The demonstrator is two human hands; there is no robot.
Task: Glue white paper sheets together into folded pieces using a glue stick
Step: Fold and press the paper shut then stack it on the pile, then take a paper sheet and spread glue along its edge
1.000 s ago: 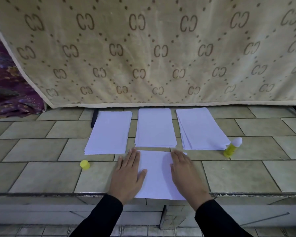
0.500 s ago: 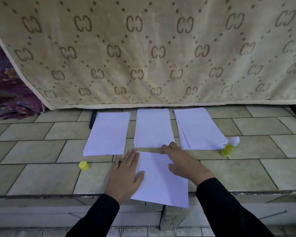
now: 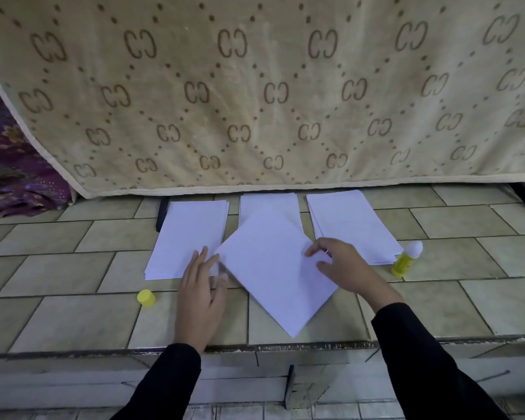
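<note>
A white sheet [image 3: 273,268], turned cornerwise, is gripped at its right corner by the curled right hand [image 3: 343,265] and touched by the flat, straight-fingered left hand [image 3: 199,295]. Tiled surface [image 3: 73,313] is seen beneath, patterned cloth [image 3: 255,86] beyond.

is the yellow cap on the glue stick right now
No, the yellow cap lies on the tiles beside the left hand, apart from the glue stick by the right paper stack.
</note>
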